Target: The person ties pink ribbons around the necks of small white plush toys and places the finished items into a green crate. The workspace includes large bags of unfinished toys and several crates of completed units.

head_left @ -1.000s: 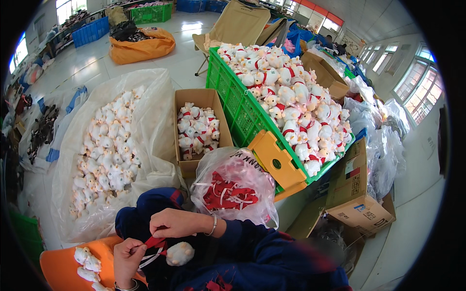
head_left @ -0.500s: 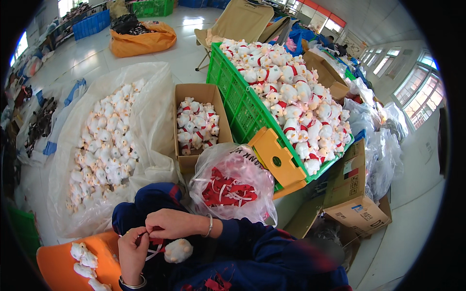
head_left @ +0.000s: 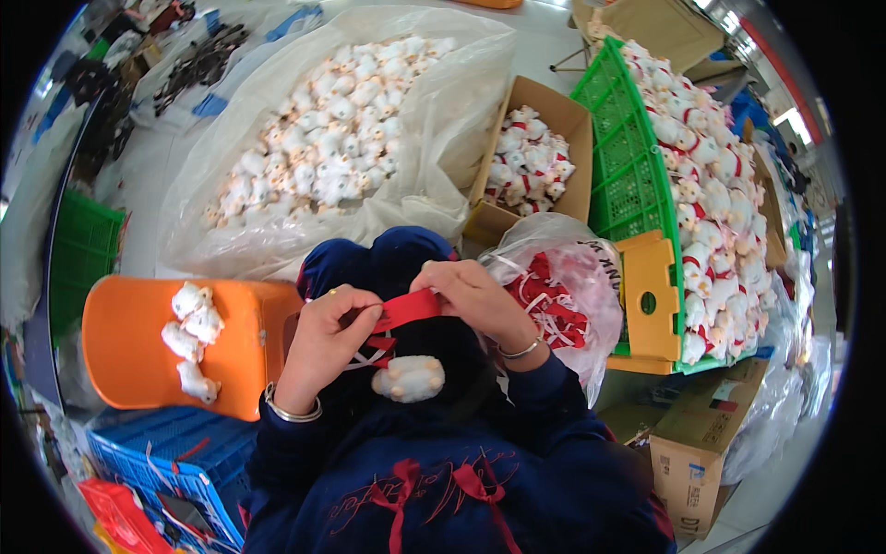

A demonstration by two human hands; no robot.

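Note:
A red cloth strip [head_left: 410,309] with white ties is stretched flat between my two hands above my lap. My left hand [head_left: 325,340] pinches one end of it between thumb and fingers. At the other end, the fingers of my right hand [head_left: 472,297] close on the strip. Just below, a small white plush toy [head_left: 410,379] lies on my dark-clothed lap, touched by neither hand. To the left of my left hand, several white plush toys [head_left: 196,381] rest on an orange chair [head_left: 125,342].
Ahead lies a large clear plastic sheet bag [head_left: 231,111] of white plush toys. A cardboard box [head_left: 574,138], a clear bag of red strips [head_left: 554,309] and a green crate [head_left: 630,152] heaped with red-collared plush stand to the right. A blue crate [head_left: 212,434] is at lower left.
My hands have drawn apart, and the red strip, earlier mostly hidden at my fingertips, is now spread between them. The view has tilted downward and turned left.

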